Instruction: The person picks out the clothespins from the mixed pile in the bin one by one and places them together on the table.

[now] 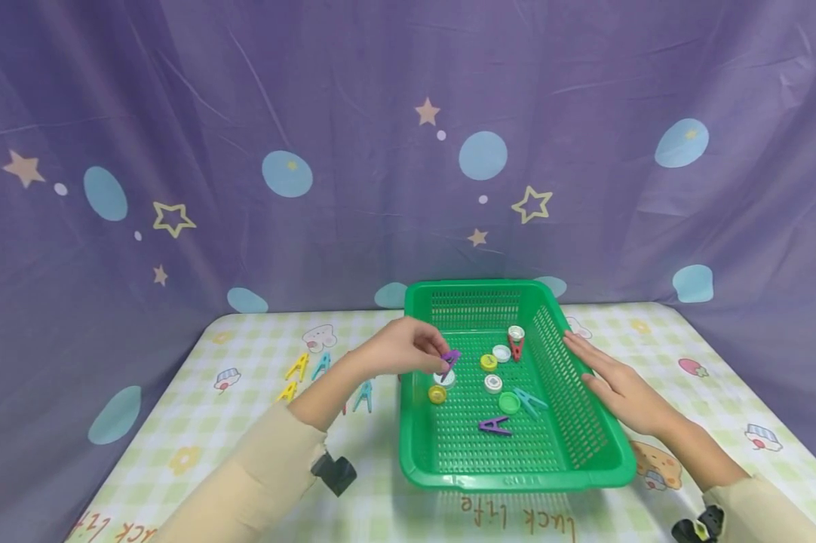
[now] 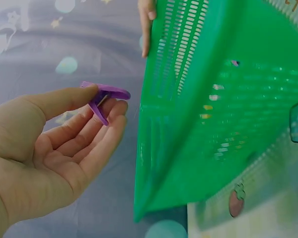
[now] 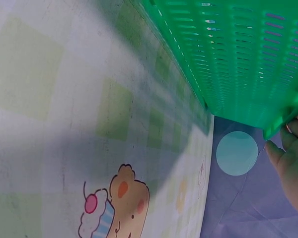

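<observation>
My left hand [image 1: 408, 347] pinches a purple clothespin [image 2: 107, 94] between thumb and fingertips, above the left side of a green plastic basket [image 1: 516, 481]. My right hand [image 1: 621, 388] rests on the basket's right rim with its fingers extended. On the basket floor lie another purple clothespin [image 1: 495, 426], a light blue clothespin [image 1: 530, 402] and a red clothespin [image 1: 516, 349]. Several bottle caps are spread among them, including a green cap [image 1: 509, 403], a yellow cap [image 1: 489, 363] and a white cap [image 1: 492, 384]. The left wrist view shows the basket's wall from outside.
Left of the basket, yellow clothespins [image 1: 298, 367] and light blue clothespins [image 1: 363, 397] lie on the checkered tablecloth [image 1: 197, 422]. A reddish piece there is mostly hidden by my left arm. Behind the table hangs a purple curtain [image 1: 367, 226].
</observation>
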`<state>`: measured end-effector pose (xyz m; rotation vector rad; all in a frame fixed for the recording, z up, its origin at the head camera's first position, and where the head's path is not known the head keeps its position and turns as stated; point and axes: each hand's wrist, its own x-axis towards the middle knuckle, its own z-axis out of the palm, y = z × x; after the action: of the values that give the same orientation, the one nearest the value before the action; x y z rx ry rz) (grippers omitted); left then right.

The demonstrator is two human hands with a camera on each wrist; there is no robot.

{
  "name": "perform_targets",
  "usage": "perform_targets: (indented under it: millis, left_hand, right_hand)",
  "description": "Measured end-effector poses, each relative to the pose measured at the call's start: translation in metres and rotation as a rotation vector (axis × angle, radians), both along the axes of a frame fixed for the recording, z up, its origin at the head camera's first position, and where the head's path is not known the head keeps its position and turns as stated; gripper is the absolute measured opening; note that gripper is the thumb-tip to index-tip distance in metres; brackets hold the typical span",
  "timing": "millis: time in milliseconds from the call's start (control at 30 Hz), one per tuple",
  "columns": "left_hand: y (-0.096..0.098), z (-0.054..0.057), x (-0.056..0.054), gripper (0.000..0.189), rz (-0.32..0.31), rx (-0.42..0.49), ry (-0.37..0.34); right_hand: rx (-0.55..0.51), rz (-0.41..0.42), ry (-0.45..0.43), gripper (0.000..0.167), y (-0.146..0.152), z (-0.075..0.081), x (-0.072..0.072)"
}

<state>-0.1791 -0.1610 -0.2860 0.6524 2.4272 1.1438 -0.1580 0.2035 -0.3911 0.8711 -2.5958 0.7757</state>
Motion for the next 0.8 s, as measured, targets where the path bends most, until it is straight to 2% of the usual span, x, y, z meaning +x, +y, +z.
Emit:
perform_targets:
  millis: [100, 267, 333, 467, 567, 800]
  left_hand:
    - [-0.015, -0.004, 0.005, 0.021, 0.037, 0.061, -0.032]
    - [-0.039, -0.016, 0.008, 0.024, 0.087, 0.233, -0.121]
    - [-0.05, -0.022, 0.01, 0.027, 0.115, 0.274, -0.144]
    - [-0.07, -0.035, 0.013, 0.032, 0.192, 0.304, -0.173]
    - [-0.081, -0.049, 0.016, 0.036, 0.248, 0.333, -0.206]
    - [-0.091, -0.085, 0.023, 0.04, 0.363, 0.341, -0.278]
  right_hand:
    - [-0.002, 0.001, -0.002, 0.054, 0.001, 0.0, 0.0]
    - [0.003, -0.002, -0.003, 0.054, 0.001, -0.001, -0.001]
    - [0.006, -0.004, -0.005, 0.053, 0.001, -0.002, -0.002]
    - [0.007, -0.008, -0.012, 0.053, 0.001, -0.002, -0.002]
    - [0.007, -0.008, -0.012, 0.053, 0.001, -0.001, -0.002]
    - [0.009, -0.015, -0.014, 0.053, 0.0, -0.001, -0.001]
